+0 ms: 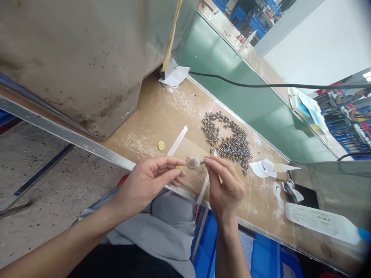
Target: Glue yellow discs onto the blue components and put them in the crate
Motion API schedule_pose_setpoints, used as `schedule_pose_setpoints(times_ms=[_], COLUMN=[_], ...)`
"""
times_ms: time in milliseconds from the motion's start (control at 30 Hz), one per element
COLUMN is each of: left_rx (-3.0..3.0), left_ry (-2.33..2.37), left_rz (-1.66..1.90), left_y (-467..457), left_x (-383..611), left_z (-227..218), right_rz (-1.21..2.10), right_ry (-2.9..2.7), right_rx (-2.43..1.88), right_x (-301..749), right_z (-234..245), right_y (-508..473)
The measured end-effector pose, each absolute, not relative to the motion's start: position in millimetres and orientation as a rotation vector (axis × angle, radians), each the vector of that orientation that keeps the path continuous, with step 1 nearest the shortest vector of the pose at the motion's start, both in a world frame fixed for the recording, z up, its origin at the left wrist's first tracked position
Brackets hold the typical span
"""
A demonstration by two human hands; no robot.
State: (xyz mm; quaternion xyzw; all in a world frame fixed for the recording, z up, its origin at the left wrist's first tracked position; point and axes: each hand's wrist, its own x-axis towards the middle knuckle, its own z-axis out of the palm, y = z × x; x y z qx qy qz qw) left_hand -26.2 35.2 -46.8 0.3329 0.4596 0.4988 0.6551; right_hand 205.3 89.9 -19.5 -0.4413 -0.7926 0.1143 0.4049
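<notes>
My left hand (158, 173) pinches a small yellow disc (179, 168) between thumb and fingers. Its index fingertip reaches the edge of a small clear round cup-like piece (193, 162); whether it touches it I cannot tell. From the other side my right hand (226, 181) comes close, thumb and fingers pinched on a tiny dark-blue and metal part, mostly covered by the fingertips. Another yellow disc (161, 145) lies on the cardboard-covered bench (145, 131). Beyond my right hand spreads a pile of small blue-and-brass fittings (236, 144).
To the right lie a narrow-tipped glue bottle (285, 167) on white paper (262, 168) and a large white bottle (321, 222). A grey metal housing (87, 58) stands at the left. A black cable (246, 85) crosses above the green panel (220, 58). Blue crates (261, 251) sit below the bench.
</notes>
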Motion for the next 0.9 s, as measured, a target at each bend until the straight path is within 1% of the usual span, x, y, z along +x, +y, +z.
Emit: schedule_pose_setpoints(times_ms=[200, 667, 900], left_rx=[0.763, 0.764, 0.744], left_ry=[1.015, 1.029, 1.027], left_rz=[1.151, 1.149, 1.147], left_y=[34.8, 34.1, 34.7], left_x=[-25.1, -24.0, -24.2], left_z=[-49.7, -44.5, -44.8], right_rz=[0.216, 0.198, 0.122], right_ry=[-2.059, -2.064, -2.089], right_rx=[-1.071, -1.058, -1.025], right_x=[201.5, 199.3, 201.9], right_z=[-21.6, -20.8, -26.7], right_y=[92.5, 92.6, 91.1])
